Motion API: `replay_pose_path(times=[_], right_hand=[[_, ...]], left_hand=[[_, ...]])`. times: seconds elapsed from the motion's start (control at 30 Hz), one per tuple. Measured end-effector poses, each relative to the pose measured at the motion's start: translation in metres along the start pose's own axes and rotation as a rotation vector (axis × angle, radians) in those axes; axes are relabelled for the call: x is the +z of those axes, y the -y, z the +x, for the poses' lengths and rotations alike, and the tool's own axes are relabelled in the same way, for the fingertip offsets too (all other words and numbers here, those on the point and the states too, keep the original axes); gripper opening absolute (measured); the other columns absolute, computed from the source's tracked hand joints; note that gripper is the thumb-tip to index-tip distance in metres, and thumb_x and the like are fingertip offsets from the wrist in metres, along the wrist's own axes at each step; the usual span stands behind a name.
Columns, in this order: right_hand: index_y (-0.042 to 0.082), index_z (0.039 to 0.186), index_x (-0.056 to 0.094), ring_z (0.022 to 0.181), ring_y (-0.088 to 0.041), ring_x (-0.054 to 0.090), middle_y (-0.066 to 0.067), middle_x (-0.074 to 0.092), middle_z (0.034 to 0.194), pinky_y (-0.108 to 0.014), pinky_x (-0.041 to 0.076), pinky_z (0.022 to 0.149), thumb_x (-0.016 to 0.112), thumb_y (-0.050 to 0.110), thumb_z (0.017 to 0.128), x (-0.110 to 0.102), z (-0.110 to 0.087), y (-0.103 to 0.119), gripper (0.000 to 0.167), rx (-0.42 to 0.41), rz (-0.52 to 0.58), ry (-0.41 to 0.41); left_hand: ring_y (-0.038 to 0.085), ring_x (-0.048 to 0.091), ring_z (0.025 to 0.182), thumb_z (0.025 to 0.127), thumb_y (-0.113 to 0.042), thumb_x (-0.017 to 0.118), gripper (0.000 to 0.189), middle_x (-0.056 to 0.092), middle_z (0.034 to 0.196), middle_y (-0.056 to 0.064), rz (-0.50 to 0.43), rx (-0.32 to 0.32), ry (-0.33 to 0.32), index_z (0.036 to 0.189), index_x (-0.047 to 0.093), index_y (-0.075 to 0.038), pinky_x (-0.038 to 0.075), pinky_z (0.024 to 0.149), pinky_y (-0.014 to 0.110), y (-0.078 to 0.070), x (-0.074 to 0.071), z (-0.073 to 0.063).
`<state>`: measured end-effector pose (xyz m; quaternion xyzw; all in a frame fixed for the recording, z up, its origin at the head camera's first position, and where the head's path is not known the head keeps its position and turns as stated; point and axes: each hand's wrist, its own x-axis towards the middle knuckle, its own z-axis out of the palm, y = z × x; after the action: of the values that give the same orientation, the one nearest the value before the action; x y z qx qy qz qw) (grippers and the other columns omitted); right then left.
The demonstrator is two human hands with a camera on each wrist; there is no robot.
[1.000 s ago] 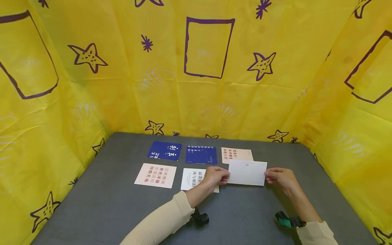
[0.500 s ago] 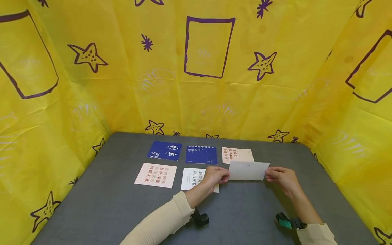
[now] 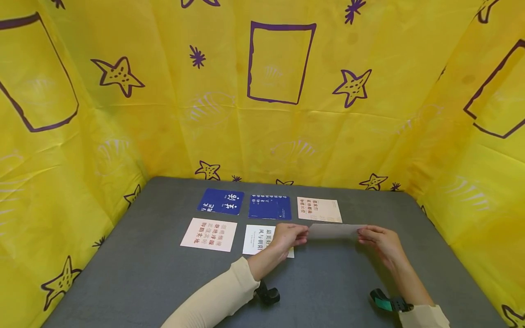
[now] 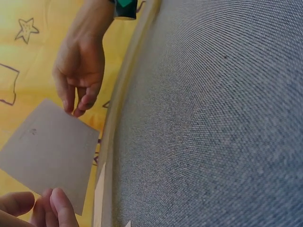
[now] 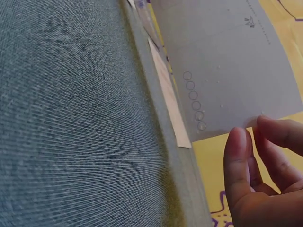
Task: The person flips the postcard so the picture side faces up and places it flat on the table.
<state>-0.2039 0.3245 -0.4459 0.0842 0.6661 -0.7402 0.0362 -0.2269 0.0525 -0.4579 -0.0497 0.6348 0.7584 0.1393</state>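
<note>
Between both hands a white postcard (image 3: pixel 334 230) is held above the grey table, tipped so that it looks like a thin strip in the head view. My left hand (image 3: pixel 287 237) pinches its left edge, and my right hand (image 3: pixel 381 241) pinches the right edge. In the right wrist view the postcard (image 5: pixel 222 66) shows a row of small printed circles and a little emblem. Partly behind my left hand lies a white card (image 3: pixel 257 239) with dark lettering. A pale pink card (image 3: pixel 320 209) lies just beyond the held postcard.
Two blue cards, one on the left (image 3: pixel 221 201) and one in the middle (image 3: pixel 270 207), lie in the back row. A pink card with red lettering (image 3: pixel 208 234) is at front left. Yellow patterned cloth (image 3: pixel 262 136) encloses the table (image 3: pixel 135 273) at the back and sides.
The postcard has tilted from facing the head camera to nearly edge-on, uncovering the pink card behind it. My right hand has shifted slightly right; my left hand has hardly moved.
</note>
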Motion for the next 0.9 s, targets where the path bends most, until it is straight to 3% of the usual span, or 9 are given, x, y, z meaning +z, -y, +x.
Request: replay_pose_path(times=[0.27, 0.4, 0.53, 0.73, 0.9], right_hand=[[0.017, 0.083, 0.077, 0.079, -0.008, 0.071, 0.005, 0.075, 0.086, -0.023, 0.059, 0.074, 0.051, 0.004, 0.099, -0.0047, -0.0023, -0.0054, 0.034, 0.008, 0.118, 0.116], [0.021, 0.080, 0.076, 0.077, -0.006, 0.069, 0.010, 0.073, 0.085, -0.020, 0.058, 0.074, 0.057, 0.009, 0.098, -0.0044, -0.0009, -0.0072, 0.029, 0.069, 0.051, 0.067], [0.023, 0.081, 0.076, 0.076, -0.005, 0.066, 0.013, 0.070, 0.084, -0.019, 0.057, 0.074, 0.064, 0.014, 0.094, -0.0026, 0.0003, -0.0086, 0.019, 0.120, -0.053, 0.010], [0.020, 0.085, 0.076, 0.073, -0.007, 0.066, 0.010, 0.070, 0.081, -0.020, 0.057, 0.071, 0.066, 0.011, 0.092, -0.0007, 0.0000, -0.0091, 0.015, 0.112, -0.092, -0.007], [0.023, 0.083, 0.075, 0.071, -0.005, 0.064, 0.011, 0.069, 0.081, -0.018, 0.056, 0.069, 0.063, 0.008, 0.093, -0.0002, -0.0005, -0.0093, 0.021, 0.106, -0.093, 0.008]], left_hand=[[0.012, 0.066, 0.071, 0.086, -0.004, 0.068, 0.021, 0.074, 0.090, 0.018, -0.016, -0.010, -0.018, 0.101, 0.071, 0.011, 0.060, 0.070, 0.025, 0.0010, -0.0013, 0.0019], [0.010, 0.064, 0.068, 0.083, 0.002, 0.069, 0.020, 0.074, 0.084, 0.012, -0.014, -0.011, -0.020, 0.099, 0.071, 0.012, 0.060, 0.068, 0.025, 0.0015, -0.0018, 0.0013], [0.008, 0.063, 0.065, 0.083, 0.003, 0.069, 0.020, 0.073, 0.087, 0.014, -0.013, -0.015, -0.019, 0.100, 0.070, 0.013, 0.060, 0.067, 0.026, -0.0006, -0.0021, -0.0011], [0.010, 0.065, 0.065, 0.086, 0.003, 0.067, 0.021, 0.072, 0.096, 0.019, 0.000, -0.034, -0.004, 0.105, 0.069, 0.011, 0.060, 0.065, 0.027, -0.0020, -0.0023, -0.0017], [0.011, 0.066, 0.064, 0.084, 0.008, 0.065, 0.024, 0.069, 0.097, 0.017, 0.027, -0.040, -0.006, 0.108, 0.069, 0.010, 0.060, 0.062, 0.026, 0.0012, -0.0031, -0.0002]])
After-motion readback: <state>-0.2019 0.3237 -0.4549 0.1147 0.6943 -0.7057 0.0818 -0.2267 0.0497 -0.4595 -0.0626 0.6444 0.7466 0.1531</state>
